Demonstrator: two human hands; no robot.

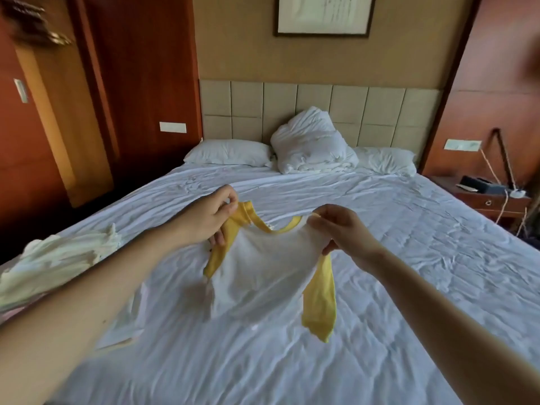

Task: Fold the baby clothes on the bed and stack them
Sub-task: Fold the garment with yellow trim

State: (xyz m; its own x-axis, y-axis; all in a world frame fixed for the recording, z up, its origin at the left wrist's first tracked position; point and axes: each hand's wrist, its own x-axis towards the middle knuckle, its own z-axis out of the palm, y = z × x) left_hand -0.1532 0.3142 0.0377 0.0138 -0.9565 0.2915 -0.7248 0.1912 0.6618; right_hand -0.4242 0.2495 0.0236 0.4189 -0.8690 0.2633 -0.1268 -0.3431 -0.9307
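Observation:
A white baby shirt with yellow sleeves and a yellow neckline hangs above the white bed sheet. My left hand pinches its left shoulder by the yellow sleeve. At the other shoulder, my right hand pinches the white fabric. The shirt is stretched between the two hands, its hem drooping toward the sheet and the right yellow sleeve dangling. A pile of pale cream clothes lies at the bed's left edge. Another white garment lies flat on the sheet under my left forearm.
Two flat pillows and a bunched white duvet sit against the padded headboard. A wooden nightstand with a lamp, cables and small items stands right of the bed. Wooden wall panels rise on the left.

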